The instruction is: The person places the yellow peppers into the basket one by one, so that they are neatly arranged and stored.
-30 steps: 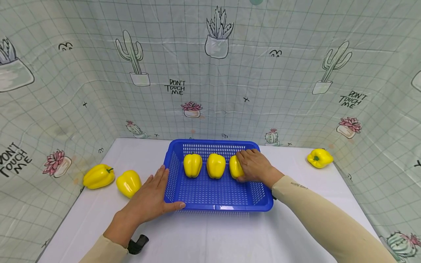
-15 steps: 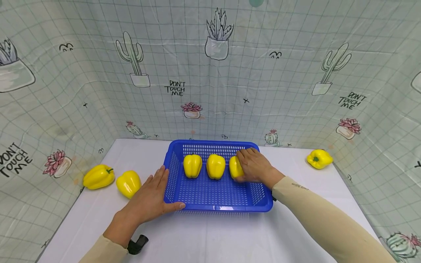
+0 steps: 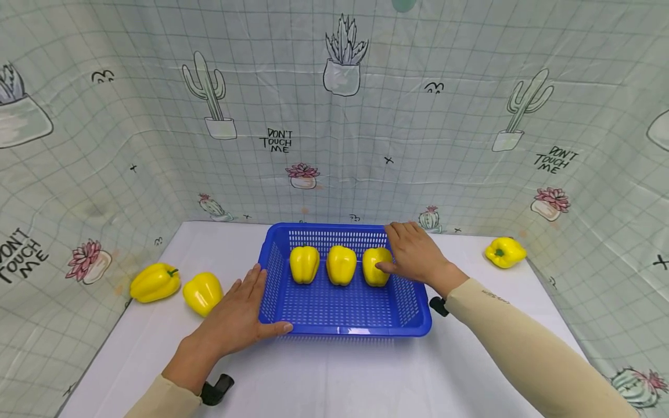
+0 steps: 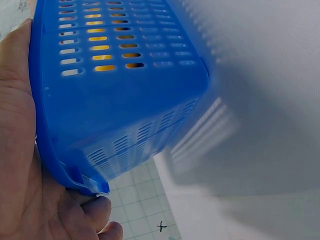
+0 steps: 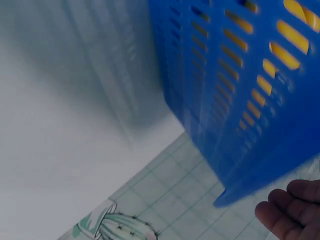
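Three yellow bell peppers stand in a row inside the blue plastic basket [image 3: 334, 330]: a left pepper [image 3: 304, 265], a middle pepper [image 3: 341, 265] and a right pepper [image 3: 374, 271]. My right hand [image 3: 418, 253] hovers over the basket's right rim, its fingers extended and its thumb overlapping the right pepper in the head view. At the basket's left side, my left hand [image 3: 233, 319] rests along the rim with fingers straight and thumb on the front corner. The left wrist view shows the palm against the basket's wall [image 4: 115, 100].
Two more yellow bell peppers lie on the white table left of the basket, one pepper [image 3: 155, 283] farther out and another [image 3: 202, 294] beside my left hand. A single pepper [image 3: 505, 252] lies at the table's far right. A printed curtain [image 3: 334, 116] surrounds the table's back and sides.
My right hand has let go of the right pepper in the basket and lifted up and to the right. The left hand stays at the rim.
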`<state>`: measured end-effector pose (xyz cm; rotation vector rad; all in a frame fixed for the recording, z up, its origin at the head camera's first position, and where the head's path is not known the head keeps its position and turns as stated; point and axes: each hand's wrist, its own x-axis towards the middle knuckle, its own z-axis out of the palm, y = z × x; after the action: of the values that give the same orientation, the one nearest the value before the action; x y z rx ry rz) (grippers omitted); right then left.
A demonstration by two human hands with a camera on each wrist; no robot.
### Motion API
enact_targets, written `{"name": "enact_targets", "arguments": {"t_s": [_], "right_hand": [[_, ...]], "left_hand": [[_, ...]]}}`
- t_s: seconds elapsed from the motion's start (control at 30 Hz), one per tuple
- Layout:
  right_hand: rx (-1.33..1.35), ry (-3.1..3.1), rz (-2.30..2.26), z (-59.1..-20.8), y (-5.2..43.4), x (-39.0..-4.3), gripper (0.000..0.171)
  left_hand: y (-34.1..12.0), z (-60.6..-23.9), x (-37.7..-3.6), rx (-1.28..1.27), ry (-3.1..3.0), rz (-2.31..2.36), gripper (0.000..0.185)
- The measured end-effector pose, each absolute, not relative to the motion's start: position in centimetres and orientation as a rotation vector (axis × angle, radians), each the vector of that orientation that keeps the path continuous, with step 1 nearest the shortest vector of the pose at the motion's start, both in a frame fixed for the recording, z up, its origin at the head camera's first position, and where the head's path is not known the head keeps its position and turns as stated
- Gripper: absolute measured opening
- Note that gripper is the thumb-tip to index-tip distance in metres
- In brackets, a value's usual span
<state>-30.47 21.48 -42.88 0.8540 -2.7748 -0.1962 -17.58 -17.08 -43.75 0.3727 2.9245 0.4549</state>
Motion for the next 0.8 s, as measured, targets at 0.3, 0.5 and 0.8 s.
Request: {"name": "enact_targets", "arguments": {"t_s": [0.3,0.5,0.8], "right_hand": [[0.684,-2.7,-0.104,-42.3,26.3,-31.0,0.082],[0.626,-2.651,-0.251,-42.8,31.0,-31.6,0.082],[0.725,-2.615,-0.62,-44.7,37.7,-31.8,0.083]], "left_hand": [[-17.2,-43.8,-17.5,0.371,2.924,0.448,0.131],[-17.1,-43.9,-17.6,0.372,2.919,0.454,0.131],[-17.2,-43.6,-17.4,0.386,2.918,0.467,0.129]]}}
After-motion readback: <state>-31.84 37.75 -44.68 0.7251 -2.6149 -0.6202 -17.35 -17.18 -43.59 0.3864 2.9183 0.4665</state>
